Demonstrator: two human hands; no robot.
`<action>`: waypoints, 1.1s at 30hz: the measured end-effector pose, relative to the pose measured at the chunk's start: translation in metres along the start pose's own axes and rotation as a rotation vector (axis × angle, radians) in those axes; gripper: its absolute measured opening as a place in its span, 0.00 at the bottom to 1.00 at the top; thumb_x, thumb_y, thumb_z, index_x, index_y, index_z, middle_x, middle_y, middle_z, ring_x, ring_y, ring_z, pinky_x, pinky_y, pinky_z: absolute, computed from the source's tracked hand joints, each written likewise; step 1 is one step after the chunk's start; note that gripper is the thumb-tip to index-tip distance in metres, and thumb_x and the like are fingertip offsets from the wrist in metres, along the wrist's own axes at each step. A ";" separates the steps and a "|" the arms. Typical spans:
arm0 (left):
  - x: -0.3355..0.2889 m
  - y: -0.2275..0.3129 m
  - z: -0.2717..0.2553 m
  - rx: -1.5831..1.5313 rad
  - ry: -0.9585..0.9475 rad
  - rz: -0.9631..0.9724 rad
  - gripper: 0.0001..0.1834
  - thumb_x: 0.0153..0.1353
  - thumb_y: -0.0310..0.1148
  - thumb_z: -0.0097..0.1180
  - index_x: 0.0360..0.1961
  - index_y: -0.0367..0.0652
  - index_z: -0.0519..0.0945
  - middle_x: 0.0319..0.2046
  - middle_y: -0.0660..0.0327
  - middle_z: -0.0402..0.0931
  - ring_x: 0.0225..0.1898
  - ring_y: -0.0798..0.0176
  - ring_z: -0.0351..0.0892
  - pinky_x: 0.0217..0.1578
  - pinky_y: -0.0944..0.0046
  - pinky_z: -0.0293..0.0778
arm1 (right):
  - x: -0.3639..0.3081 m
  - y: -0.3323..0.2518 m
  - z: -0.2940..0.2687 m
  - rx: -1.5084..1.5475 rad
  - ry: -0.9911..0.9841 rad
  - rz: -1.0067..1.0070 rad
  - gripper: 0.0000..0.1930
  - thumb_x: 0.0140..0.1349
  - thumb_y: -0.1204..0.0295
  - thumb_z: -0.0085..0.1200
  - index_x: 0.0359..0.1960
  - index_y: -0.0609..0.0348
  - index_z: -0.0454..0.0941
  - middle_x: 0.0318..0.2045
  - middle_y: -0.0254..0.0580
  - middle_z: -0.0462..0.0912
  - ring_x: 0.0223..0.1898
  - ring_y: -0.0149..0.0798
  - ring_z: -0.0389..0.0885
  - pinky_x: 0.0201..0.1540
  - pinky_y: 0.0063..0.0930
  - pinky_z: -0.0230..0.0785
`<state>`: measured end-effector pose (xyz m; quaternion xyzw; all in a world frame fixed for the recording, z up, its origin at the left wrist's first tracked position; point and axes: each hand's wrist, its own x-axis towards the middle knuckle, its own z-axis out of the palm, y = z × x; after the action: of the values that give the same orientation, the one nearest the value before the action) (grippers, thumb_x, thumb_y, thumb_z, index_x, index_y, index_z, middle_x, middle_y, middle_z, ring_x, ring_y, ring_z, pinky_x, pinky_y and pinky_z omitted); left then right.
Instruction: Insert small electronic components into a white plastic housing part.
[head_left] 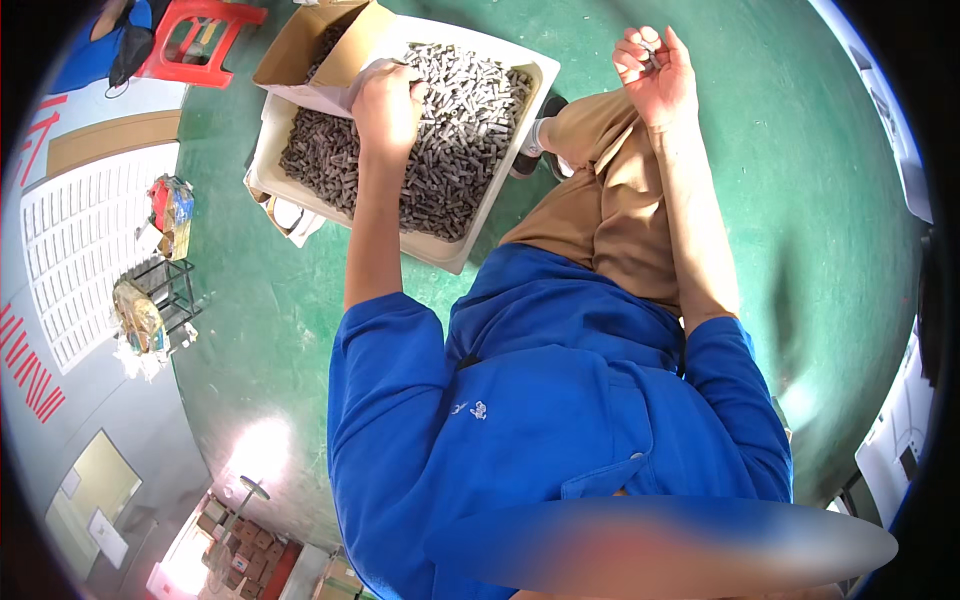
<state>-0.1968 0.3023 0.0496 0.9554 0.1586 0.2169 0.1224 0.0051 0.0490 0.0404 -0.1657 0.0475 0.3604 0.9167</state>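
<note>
My left hand point(388, 108) is closed, with curled fingers, over a cream plastic bin point(478, 228), against the near right corner of an open cardboard box point(345, 55). What lies inside its fingers, if anything, is hidden. Small grey cylindrical pieces point(450, 165) fill much of the bin, and more of them show inside the box. Farther right, my right hand point(662, 85) is raised above my knee, palm up. Its fingers are bent round a small grey piece point(652, 56).
A red plastic stool point(205, 40) stands at the far left, beside another person's blue clothing point(85, 62). My tan trousered legs point(600, 190) are right of the bin. Wrapped bundles point(140, 315) and a black rack point(178, 290) line the left wall; stacked cartons point(245, 560) stand at lower left.
</note>
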 end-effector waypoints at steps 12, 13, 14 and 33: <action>0.004 0.016 -0.001 0.142 -0.005 0.001 0.04 0.44 0.26 0.57 0.20 0.39 0.75 0.25 0.56 0.73 0.32 0.52 0.75 0.31 0.56 0.72 | -0.003 0.011 0.004 -0.102 -0.080 0.027 0.18 0.66 0.65 0.39 0.28 0.69 0.72 0.25 0.42 0.67 0.27 0.33 0.60 0.27 0.23 0.57; 0.002 0.016 -0.003 0.075 0.018 0.013 0.04 0.45 0.26 0.57 0.21 0.39 0.74 0.25 0.56 0.73 0.31 0.51 0.75 0.31 0.56 0.71 | -0.003 0.012 0.005 -0.113 -0.092 0.028 0.18 0.66 0.65 0.39 0.28 0.69 0.73 0.25 0.42 0.68 0.26 0.33 0.60 0.27 0.23 0.57; 0.001 0.015 -0.003 0.004 0.040 0.027 0.04 0.47 0.25 0.57 0.22 0.38 0.73 0.24 0.55 0.73 0.30 0.50 0.75 0.30 0.55 0.71 | -0.003 0.012 0.004 -0.111 -0.091 0.026 0.18 0.66 0.65 0.39 0.28 0.69 0.73 0.25 0.42 0.68 0.26 0.33 0.60 0.27 0.23 0.57; 0.026 0.028 -0.008 -0.199 -0.310 0.041 0.10 0.51 0.24 0.54 0.36 0.44 0.80 0.30 0.51 0.76 0.31 0.50 0.77 0.33 0.60 0.71 | -0.005 0.035 0.017 -0.116 0.082 0.098 0.19 0.63 0.57 0.42 0.22 0.58 0.71 0.19 0.37 0.72 0.20 0.32 0.66 0.21 0.22 0.58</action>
<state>-0.1715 0.2875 0.0751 0.9636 0.0962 0.0839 0.2348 -0.0223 0.0755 0.0479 -0.2308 0.0723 0.4001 0.8840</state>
